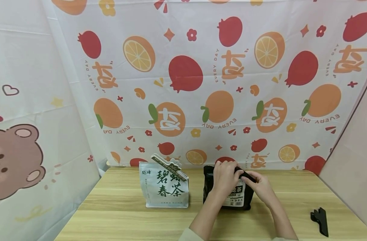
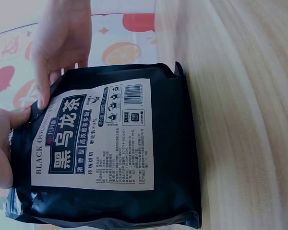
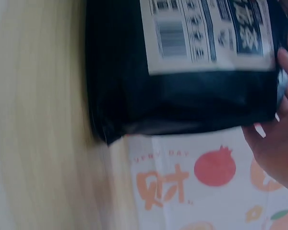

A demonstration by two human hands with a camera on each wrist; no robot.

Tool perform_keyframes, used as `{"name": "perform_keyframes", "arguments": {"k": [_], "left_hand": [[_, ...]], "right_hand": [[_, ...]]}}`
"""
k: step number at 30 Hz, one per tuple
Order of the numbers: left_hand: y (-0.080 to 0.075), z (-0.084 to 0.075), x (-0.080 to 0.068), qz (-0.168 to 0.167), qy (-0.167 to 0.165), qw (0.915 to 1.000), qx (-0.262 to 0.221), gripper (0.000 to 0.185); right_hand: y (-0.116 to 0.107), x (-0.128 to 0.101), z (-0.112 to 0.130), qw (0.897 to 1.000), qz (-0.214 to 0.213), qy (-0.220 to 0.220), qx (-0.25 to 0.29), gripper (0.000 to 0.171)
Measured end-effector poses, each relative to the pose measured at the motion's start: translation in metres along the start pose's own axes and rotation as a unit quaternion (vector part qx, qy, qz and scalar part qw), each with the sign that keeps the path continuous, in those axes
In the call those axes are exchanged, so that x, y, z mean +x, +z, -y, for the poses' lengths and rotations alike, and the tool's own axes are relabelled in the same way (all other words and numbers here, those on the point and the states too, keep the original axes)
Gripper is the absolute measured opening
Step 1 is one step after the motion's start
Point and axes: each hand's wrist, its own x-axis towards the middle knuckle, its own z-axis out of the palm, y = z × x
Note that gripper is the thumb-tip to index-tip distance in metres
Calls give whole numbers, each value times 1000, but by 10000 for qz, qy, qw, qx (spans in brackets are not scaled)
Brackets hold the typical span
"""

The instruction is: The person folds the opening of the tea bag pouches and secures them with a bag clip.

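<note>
figure: two hands at the top of a standing black pouch. the pouch stands upright on the tabletop, right of centre and near the back edge, its white label facing the person; its long axis runs vertically, base on the wood and folded mouth uppermost. the left hand is draped over the top edge, fingers curled down over the fold, so its grip holds the pouch mouth. the right hand meets the same edge from the right side, thumb and fingertips pinching the top corner; its grip is narrow and closed on the black film. in the left wrist view the pouch fills the frame, with the right hand's fingers laid along its top rim and the left thumb pressed at the near corner. the right wrist view is blurred; it shows the pouch base and little of the hand. both hands sit directly above the pouch body, so the thing lies below each grip, and neither hand is clearly nearer. a white tea pouch with a clip across its top stands just to the left, apart from the black one. a black clip lies well apart at the right edge of the tabletop.
</note>
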Motion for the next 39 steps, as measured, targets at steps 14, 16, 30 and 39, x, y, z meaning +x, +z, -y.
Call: {"name": "perform_keyframes", "arguments": {"k": [14,16,30,39], "left_hand": [[1,-2,-2,-110,1,9999,16,11],[0,-2,-2,-118,2,9999,27,11],[-17,0,-5,378,108,9990,224,18],[-16,5,-7,-221,244,9994,125,16]], "right_hand": [[10,1,6,9958,-498,768,95,32],[10,1,6,9957,-500,765,149,32],[10,-2,5,9961,-393,750,258,31],[9,-1,4,9969,-270,707,216,35]]}}
